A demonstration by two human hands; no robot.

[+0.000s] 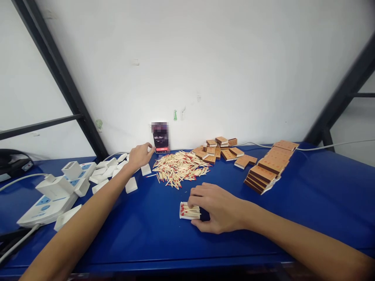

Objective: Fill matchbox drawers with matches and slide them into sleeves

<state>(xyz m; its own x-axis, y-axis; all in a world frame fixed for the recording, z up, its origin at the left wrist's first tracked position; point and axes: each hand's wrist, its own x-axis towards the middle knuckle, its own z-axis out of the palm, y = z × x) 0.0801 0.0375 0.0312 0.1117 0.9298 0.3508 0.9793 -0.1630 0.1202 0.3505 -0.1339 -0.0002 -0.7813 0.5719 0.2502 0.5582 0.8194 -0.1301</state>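
My right hand (pixel 215 207) rests on the blue table (pixel 140 234), fingers curled round a small white tray of red-tipped matches (pixel 189 211). My left hand (pixel 141 155) reaches far forward, its fingertips at the base of a phone (pixel 161 137) that stands against the wall with a timer on its screen. The fingers are loosely bent and hold nothing that I can see. A loose heap of matches (pixel 180 168) lies between the two hands.
Empty white inner trays (pixel 108 171) lie scattered at the left beside white power strips with chargers (pixel 55 191). Brown matchbox sleeves sit in a pile (pixel 219 150) at the back and in stacks (pixel 268 168) at the right. A white cable (pixel 331 146) runs along the wall.
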